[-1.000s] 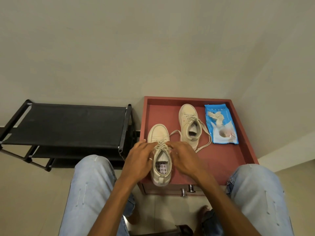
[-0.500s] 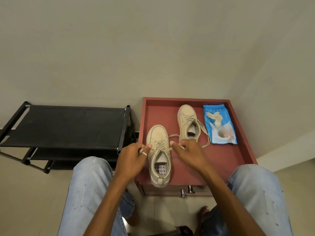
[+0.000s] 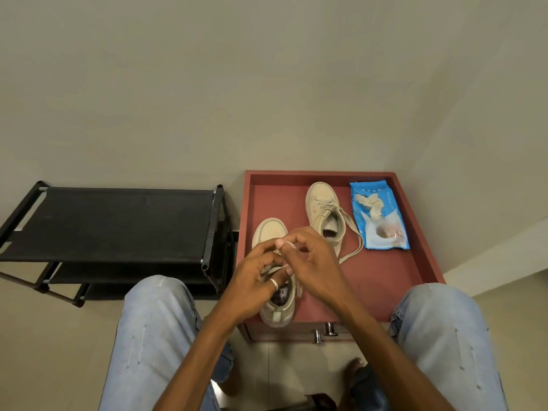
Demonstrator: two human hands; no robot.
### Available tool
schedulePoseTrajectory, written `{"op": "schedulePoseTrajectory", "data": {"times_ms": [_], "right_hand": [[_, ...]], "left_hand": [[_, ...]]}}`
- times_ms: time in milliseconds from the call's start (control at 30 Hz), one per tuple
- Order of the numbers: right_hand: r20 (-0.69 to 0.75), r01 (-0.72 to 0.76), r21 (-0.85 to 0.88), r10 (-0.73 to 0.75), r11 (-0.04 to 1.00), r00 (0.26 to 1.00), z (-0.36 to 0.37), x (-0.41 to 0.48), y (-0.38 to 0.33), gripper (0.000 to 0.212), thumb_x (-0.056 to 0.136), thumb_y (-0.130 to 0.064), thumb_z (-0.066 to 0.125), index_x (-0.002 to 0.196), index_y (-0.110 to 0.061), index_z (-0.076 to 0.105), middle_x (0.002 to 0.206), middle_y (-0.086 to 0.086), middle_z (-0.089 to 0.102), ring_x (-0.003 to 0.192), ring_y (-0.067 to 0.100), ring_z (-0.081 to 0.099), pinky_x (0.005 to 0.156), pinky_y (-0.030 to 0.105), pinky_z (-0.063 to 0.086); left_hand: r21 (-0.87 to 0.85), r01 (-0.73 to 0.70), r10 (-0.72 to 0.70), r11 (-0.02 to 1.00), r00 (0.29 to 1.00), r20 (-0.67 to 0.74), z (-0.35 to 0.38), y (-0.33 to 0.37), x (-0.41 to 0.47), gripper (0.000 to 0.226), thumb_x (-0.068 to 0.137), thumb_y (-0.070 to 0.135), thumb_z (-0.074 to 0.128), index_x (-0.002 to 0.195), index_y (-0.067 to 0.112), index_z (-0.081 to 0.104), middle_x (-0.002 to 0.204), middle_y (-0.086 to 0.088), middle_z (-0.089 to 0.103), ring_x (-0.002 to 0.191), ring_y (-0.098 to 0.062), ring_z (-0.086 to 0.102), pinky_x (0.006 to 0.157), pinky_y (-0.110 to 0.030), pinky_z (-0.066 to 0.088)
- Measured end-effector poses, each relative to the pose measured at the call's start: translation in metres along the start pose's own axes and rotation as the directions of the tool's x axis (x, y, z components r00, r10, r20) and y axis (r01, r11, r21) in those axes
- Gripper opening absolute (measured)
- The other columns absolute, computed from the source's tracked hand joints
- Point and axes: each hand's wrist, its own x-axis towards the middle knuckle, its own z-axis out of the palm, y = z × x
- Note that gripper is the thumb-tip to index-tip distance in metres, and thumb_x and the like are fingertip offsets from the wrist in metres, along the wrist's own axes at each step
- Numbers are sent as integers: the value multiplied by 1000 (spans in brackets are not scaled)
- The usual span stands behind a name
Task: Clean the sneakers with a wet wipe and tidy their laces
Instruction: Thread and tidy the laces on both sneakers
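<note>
Over laces (image 3: 267, 271): left hand (image 3: 252, 284), right hand (image 3: 317, 262); rack (image 3: 118, 221) beside.

near sneaker (image 3: 270, 232) beige, upright | far sneaker (image 3: 321, 200) laces (image 3: 354, 241) loose (trailing rt) | wipes pk (image 3: 382, 232) blue, flat, rt

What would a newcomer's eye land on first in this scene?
The left hand and right hand pinch the beige laces of the nearer beige low-top sneaker at the front of the red tray-topped cabinet. Behind it lies a second beige sneaker, laces trailing loose, with a blue plastic wipes packet at the far right. A black metal-framed shoe rack stands left.
</note>
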Motion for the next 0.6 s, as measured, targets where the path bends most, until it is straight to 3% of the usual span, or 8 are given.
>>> {"op": "schedulePoseTrajectory", "data": {"times_ms": [133,267,433,500,600], "right_hand": [[56,29,11,-29,1000,998,8,-2,2,13,92,-33,63,95,-25,72,105,-11,59,107,9,56,94,32,47],[48,-15,82,11,997,999,6,-3,-2,12,92,-29,65,100,-24,73,110,-10,59,110,4,56,93,21,45],[-15,-195,166,201,967,980,1,-2,1,18,92,-14,59,103,-22,71,107,-10,63,98,-4,59,83,17,45],[42,-237,130,234,963,971,1,-3,5,26,88,-11,60,109,-24,70,108,-14,64,99,-6,58,86,21,47],[166,-177,53,166,983,972,8,-6,5,24,88,-17,64,109,-28,70,105,-16,68,98,-1,60,87,23,50]], "left_hand": [[3,-15,16,1000,1000,-26,-2,6,-2,23,95,7,67,113,19,73,110,14,62,105,-5,64,85,-15,51],[46,18,-13,999,994,-104,-3,5,-3,25,92,9,70,96,33,73,91,21,59,85,0,61,74,-12,47],[-100,28,-50,995,973,-224,-7,-1,-1,9,94,19,71,93,24,78,96,5,70,94,-17,69,85,-33,57],[-161,25,-63,987,969,-240,-9,-1,0,11,96,16,69,94,22,78,96,1,72,95,-19,69,84,-32,55],[-192,5,-54,981,966,-254,-10,3,-1,11,96,15,68,96,19,78,95,1,72,96,-18,70,83,-25,53]]}}
